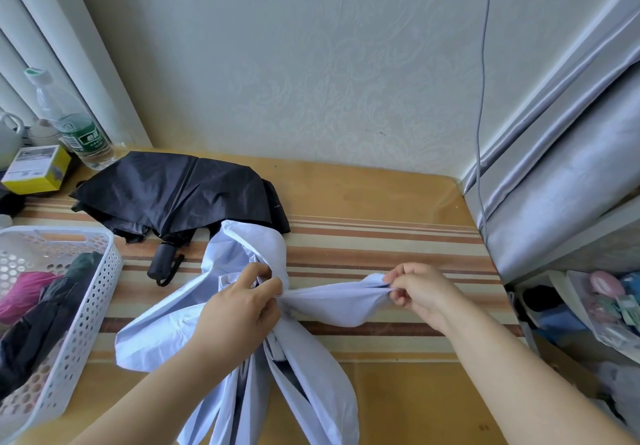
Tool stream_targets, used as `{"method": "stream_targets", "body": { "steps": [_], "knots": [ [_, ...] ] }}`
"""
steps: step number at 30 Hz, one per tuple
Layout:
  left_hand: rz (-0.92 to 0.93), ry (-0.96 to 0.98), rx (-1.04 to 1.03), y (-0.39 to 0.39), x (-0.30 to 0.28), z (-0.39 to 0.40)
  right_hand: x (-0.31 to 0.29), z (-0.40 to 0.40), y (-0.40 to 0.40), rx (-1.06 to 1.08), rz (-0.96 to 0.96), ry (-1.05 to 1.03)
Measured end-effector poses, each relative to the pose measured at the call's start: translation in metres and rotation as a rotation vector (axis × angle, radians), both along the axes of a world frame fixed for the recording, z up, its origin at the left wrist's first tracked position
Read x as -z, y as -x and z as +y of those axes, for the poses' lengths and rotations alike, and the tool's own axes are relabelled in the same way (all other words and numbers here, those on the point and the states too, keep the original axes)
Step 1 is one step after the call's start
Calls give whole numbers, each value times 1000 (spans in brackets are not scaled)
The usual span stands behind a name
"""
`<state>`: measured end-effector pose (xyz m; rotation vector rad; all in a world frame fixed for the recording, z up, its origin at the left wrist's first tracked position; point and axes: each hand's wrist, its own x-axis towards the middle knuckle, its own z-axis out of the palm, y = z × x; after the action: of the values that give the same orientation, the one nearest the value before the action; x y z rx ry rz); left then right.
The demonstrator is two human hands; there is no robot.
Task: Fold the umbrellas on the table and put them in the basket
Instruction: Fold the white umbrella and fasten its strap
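Note:
A pale blue umbrella [311, 368] lies collapsed on the striped table [398, 247], its panels spread loosely. My left hand [239, 309] grips the bunched fabric near its middle. My right hand [415, 288] pinches the tip of one panel and holds it stretched out to the right. Behind them a black umbrella [173, 191] lies half collapsed, its handle [161, 264] pointing toward me. The white perforated basket [86, 309] stands at the left edge and holds a dark folded umbrella [45, 320] and a pink one [20, 288].
At the back left stand a clear bottle [65, 122], a yellow box [36, 167] and a pale kettle [8, 136]. A grey fabric-covered cabinet [561, 181] borders the table on the right, with a cluttered shelf [606, 302] below. A cable [483, 63] hangs along the wall.

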<state>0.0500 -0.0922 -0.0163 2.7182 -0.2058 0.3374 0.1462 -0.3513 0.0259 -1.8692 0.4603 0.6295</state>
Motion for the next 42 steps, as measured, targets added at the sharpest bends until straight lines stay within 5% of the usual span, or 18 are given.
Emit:
{"method": "stream_targets", "body": {
  "steps": [2,5,7,11,16,22,25,31,39,42],
  "knots": [
    [-11,27,23,1,-1,4,-1,-1,6,-278,-55,243],
    [-38,61,52,3,-3,6,-18,15,22,-643,-440,768],
    [-45,58,83,4,-3,4,-31,41,31,-812,-625,682],
    [-37,-11,149,4,-2,0,-25,91,49,-1156,-645,644],
    [-111,-171,330,-2,-5,5,-11,104,57,-1021,-625,592],
    [-122,-365,652,-11,-24,19,5,90,74,-774,-556,281],
    [-43,-335,534,-12,-31,18,8,86,78,-695,-477,254],
    [-23,262,149,11,-1,-6,8,97,82,-593,-431,169],
    [-84,214,118,19,7,4,2,94,91,-700,-351,53],
    [-87,226,141,27,9,2,-6,83,77,-605,-500,136]
  ]
}}
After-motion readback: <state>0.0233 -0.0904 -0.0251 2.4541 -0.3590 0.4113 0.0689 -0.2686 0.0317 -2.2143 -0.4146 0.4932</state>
